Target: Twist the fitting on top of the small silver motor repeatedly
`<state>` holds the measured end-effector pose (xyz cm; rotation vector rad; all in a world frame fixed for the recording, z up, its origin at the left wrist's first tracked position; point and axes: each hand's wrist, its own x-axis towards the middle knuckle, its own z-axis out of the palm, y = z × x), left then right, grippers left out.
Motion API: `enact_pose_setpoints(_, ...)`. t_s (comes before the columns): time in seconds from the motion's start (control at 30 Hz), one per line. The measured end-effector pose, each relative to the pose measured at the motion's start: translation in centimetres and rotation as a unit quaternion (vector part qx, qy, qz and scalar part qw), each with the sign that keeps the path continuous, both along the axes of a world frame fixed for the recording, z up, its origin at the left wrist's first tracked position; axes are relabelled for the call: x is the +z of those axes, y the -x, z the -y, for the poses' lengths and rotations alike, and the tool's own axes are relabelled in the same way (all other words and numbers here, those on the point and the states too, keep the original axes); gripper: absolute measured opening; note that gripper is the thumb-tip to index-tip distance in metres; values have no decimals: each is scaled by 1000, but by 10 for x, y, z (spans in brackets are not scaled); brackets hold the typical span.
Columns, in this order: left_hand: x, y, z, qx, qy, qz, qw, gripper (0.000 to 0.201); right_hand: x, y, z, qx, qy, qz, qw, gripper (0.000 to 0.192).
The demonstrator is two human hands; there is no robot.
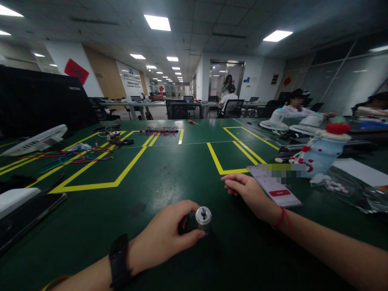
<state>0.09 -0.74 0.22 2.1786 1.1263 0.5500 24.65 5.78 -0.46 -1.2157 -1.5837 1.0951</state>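
Small motor (202,220), near centre of the bench (169,169); left hand (165,236) curled round it, shaft up; right hand (248,192) flat, loosely open, empty; best keep the grip on the casing, off the shaft.

Open-plan office/assembly workshop — green table (169,169) w/ yellow tape zones (127,169), loose wires (75,155), fan parts (36,139), ceiling panel lights (157,22), desks at back

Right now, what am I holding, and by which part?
Your left hand grips a small silver motor by its cylindrical sides. Your right hand holds nothing, resting on the green table.
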Motion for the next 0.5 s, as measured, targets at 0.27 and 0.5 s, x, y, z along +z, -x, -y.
enact_pose_setpoints(0.27, 0, 0, -1, -4, -2, -3, 1000, 20, -14, -6, -2, 7, -1, 2, 1000, 25)
enact_pose_setpoints(0.5, 0, 1, 1, -5, -22, 2, 1000, 26, 8, 5, 15, 117, -112, 162, 973, 16)
